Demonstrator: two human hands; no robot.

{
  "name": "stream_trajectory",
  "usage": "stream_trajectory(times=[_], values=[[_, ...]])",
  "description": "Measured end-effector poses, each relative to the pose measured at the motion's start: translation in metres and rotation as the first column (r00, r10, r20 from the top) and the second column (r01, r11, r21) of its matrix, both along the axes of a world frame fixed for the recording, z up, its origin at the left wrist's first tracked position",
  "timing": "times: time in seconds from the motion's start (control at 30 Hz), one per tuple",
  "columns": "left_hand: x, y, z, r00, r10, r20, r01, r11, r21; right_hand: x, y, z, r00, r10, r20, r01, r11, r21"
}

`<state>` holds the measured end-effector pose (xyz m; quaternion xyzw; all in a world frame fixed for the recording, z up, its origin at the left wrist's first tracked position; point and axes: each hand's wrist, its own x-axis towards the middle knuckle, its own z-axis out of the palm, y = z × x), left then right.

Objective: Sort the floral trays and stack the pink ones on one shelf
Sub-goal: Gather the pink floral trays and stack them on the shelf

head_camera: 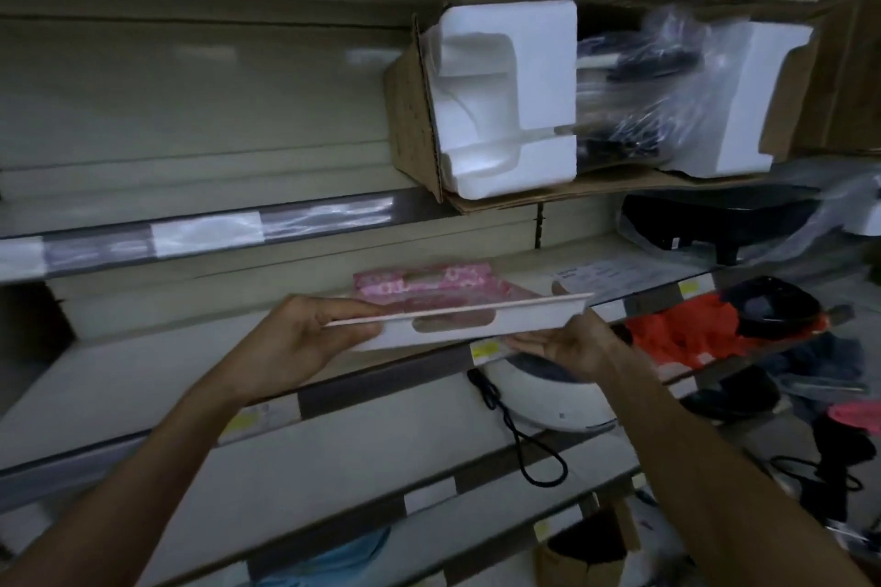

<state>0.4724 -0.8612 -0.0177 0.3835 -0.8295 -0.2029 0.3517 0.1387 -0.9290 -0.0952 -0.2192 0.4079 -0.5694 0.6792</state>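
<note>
While btwn hands (pixel 305 338) (pixel 577 343), tray (pixel 476 324) tilts.

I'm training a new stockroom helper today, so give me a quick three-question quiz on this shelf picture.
1. True or false: both hands hold the tray, the left hand at one end and the right hand at the other.
2. What colour is the tray stack already lying on the shelf behind the held one? A) blue B) pink C) green
3. Fill in: the cardboard box on the shelf above holds white ____.

Key: 1 true; 2 B; 3 foam
</note>
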Motion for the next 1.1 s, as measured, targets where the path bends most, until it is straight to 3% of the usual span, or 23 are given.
stream_trajectory(times=[0.07, 0.17, 0.27, 0.37, 0.43, 0.53, 0.6, 0.67, 0.73, 0.77, 0.87, 0.93, 1.1], values=[[0.004, 0.008, 0.002, 1.0, 0.013, 0.004, -0.013, 0.999, 0.042, 0.005, -0.012, 0.008, 0.995, 0.09, -0.051, -0.089, 0.996, 0.025], [0.009, 0.022, 0.002, 1.0, -0.002, 0.006, 0.001, 0.997, 0.081, 0.01, -0.029, 0.014, 0.934, 0.207, -0.292, -0.197, 0.978, 0.066], [0.014, 0.038, 0.001, 0.999, 0.035, 0.007, -0.036, 0.985, 0.167, 0.017, -0.036, 0.012, 0.832, 0.22, -0.509, -0.215, 0.974, 0.069], [0.024, 0.054, -0.004, 0.988, 0.01, 0.153, -0.043, 0.975, 0.216, 0.032, -0.029, 0.005, 0.841, 0.227, -0.492, -0.246, 0.969, 0.027], [0.031, 0.067, -0.01, 0.983, -0.058, 0.174, -0.001, 0.947, 0.32, 0.046, -0.019, 0.002, 0.848, 0.202, -0.49, -0.226, 0.974, 0.01], [0.045, 0.092, -0.016, 0.995, -0.068, 0.075, 0.029, 0.901, 0.433, 0.063, -0.017, -0.001, 0.845, 0.138, -0.517, -0.193, 0.98, -0.054], [0.05, 0.107, -0.022, 0.996, 0.067, -0.054, -0.04, 0.917, 0.397, 0.074, -0.018, -0.005, 0.858, 0.131, -0.497, -0.208, 0.973, -0.102], [0.053, 0.116, -0.036, 0.906, 0.376, -0.194, -0.31, 0.902, 0.302, 0.086, -0.015, -0.014, 0.86, 0.148, -0.488, -0.245, 0.959, -0.14], [0.061, 0.122, -0.056, 0.72, 0.643, -0.26, -0.599, 0.765, 0.236, 0.101, -0.006, -0.023, 0.865, 0.167, -0.472, -0.275, 0.947, -0.169], [0.065, 0.126, -0.066, 0.637, 0.712, -0.293, -0.658, 0.701, 0.274, 0.109, -0.003, -0.029, 0.869, 0.175, -0.462, -0.289, 0.938, -0.189], [0.077, 0.149, -0.091, 0.459, 0.795, -0.397, -0.598, 0.607, 0.524, 0.136, 0.016, -0.038, 0.866, 0.249, -0.434, -0.366, 0.906, -0.212], [0.079, 0.169, -0.102, 0.391, 0.826, -0.406, -0.535, 0.563, 0.63, 0.154, 0.028, -0.043, 0.853, 0.293, -0.432, -0.413, 0.885, -0.216], [0.084, 0.216, -0.113, 0.331, 0.824, -0.459, -0.543, 0.564, 0.622, 0.207, 0.055, -0.047, 0.805, 0.423, -0.415, -0.543, 0.808, -0.23]])
